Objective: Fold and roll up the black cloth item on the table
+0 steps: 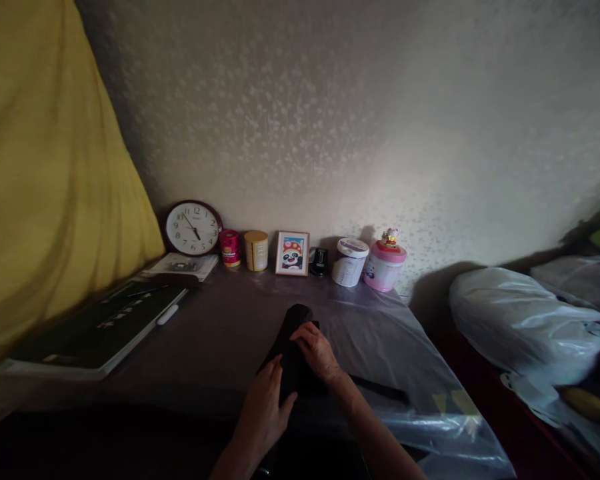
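A black, elongated item, seemingly fabric, [296, 319] lies on the table near its front edge, its far end rounded. My left hand [266, 403] rests on its left side with the thumb apart from the fingers. Higher up on the same item, my right hand [316, 349] has its thumb and fingers pinched together at the dark surface; what is between the fingertips is too small to make out. A black strap [380, 388] extends to the right from under my right wrist.
Along the wall stand a clock [193, 229], red tin [229, 249], yellow tin [257, 251], panda picture [293, 254], white tub [350, 263] and pink tub [384, 267]. A green board [95, 327] lies left on the plastic-covered table [205, 347]. White bags [520, 320] are right.
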The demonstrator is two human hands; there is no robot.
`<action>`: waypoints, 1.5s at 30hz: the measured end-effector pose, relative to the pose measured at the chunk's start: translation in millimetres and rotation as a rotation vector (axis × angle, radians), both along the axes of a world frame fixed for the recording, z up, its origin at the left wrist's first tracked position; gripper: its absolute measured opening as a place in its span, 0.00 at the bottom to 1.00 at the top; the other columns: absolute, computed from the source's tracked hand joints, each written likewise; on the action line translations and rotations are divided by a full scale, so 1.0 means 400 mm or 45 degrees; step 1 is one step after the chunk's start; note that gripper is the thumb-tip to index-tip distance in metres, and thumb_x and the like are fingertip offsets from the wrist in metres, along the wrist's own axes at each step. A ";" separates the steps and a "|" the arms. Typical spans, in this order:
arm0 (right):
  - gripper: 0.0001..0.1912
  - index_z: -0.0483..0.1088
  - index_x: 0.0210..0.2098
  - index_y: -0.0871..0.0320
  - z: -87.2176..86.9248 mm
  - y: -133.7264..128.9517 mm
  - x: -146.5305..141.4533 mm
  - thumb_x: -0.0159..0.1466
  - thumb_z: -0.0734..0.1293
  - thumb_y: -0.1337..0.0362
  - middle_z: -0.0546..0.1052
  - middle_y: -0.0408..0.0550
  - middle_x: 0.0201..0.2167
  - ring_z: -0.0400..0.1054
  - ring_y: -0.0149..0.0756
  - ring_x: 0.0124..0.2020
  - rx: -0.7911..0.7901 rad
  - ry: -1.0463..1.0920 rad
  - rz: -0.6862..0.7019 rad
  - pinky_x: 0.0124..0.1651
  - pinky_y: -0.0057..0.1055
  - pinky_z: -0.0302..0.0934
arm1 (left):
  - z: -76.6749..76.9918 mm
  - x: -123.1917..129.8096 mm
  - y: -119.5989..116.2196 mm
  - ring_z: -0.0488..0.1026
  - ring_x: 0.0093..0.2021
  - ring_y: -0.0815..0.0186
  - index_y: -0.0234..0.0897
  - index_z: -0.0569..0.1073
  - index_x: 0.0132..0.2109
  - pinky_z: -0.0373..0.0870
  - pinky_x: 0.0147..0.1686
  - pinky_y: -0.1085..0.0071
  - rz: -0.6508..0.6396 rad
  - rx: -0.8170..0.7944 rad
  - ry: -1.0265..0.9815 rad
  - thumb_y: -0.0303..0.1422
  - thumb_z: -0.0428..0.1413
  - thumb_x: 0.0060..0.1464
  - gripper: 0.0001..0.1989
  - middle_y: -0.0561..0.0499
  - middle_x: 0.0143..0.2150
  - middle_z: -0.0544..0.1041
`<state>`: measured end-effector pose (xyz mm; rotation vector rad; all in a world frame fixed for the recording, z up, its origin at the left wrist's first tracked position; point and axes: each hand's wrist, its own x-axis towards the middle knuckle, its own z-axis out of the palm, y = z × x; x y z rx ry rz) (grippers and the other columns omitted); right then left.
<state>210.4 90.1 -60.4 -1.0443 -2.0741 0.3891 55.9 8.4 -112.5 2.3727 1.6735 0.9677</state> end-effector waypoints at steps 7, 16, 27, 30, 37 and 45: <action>0.09 0.69 0.40 0.57 -0.012 0.004 -0.020 0.62 0.61 0.70 0.72 0.46 0.37 0.64 0.33 0.42 0.052 0.006 -0.058 0.48 0.32 0.58 | 0.085 0.014 -0.031 0.55 0.61 0.62 0.40 0.31 0.65 0.59 0.56 0.62 -0.064 -0.248 -0.091 0.29 0.43 0.56 0.36 0.40 0.63 0.52; 0.12 0.69 0.43 0.58 -0.031 -0.053 -0.017 0.66 0.56 0.67 0.72 0.49 0.46 0.63 0.33 0.49 0.266 -0.047 0.023 0.51 0.35 0.59 | 0.053 0.026 -0.031 0.60 0.58 0.58 0.34 0.48 0.64 0.61 0.53 0.62 0.066 -0.356 0.104 0.32 0.37 0.59 0.26 0.36 0.59 0.59; 0.17 0.66 0.51 0.55 -0.033 0.120 -0.018 0.67 0.53 0.64 0.68 0.47 0.53 0.52 0.36 0.60 0.032 -0.319 0.043 0.62 0.46 0.38 | 0.078 0.024 -0.032 0.56 0.61 0.61 0.38 0.39 0.66 0.56 0.57 0.64 0.072 -0.629 0.060 0.27 0.44 0.54 0.35 0.39 0.63 0.52; 0.16 0.68 0.49 0.57 -0.027 0.185 -0.024 0.66 0.55 0.65 0.68 0.48 0.53 0.53 0.36 0.60 -0.127 -0.216 -0.043 0.62 0.41 0.41 | 0.085 0.026 -0.031 0.55 0.61 0.61 0.38 0.39 0.66 0.55 0.57 0.65 0.083 -0.657 0.041 0.26 0.44 0.54 0.35 0.39 0.63 0.51; 0.17 0.67 0.47 0.65 -0.011 0.216 0.075 0.63 0.54 0.66 0.69 0.58 0.49 0.61 0.40 0.53 -0.546 0.194 -0.504 0.57 0.38 0.50 | 0.095 0.026 -0.036 0.59 0.59 0.61 0.39 0.39 0.66 0.57 0.55 0.67 0.095 -0.661 -0.014 0.26 0.45 0.53 0.35 0.38 0.62 0.54; 0.17 0.66 0.44 0.61 0.006 0.072 0.117 0.57 0.56 0.67 0.72 0.49 0.36 0.68 0.31 0.34 -1.100 0.583 -0.365 0.32 0.26 0.63 | 0.102 0.018 -0.042 0.54 0.62 0.59 0.39 0.38 0.66 0.56 0.56 0.66 0.080 -0.680 -0.052 0.29 0.43 0.56 0.33 0.39 0.64 0.50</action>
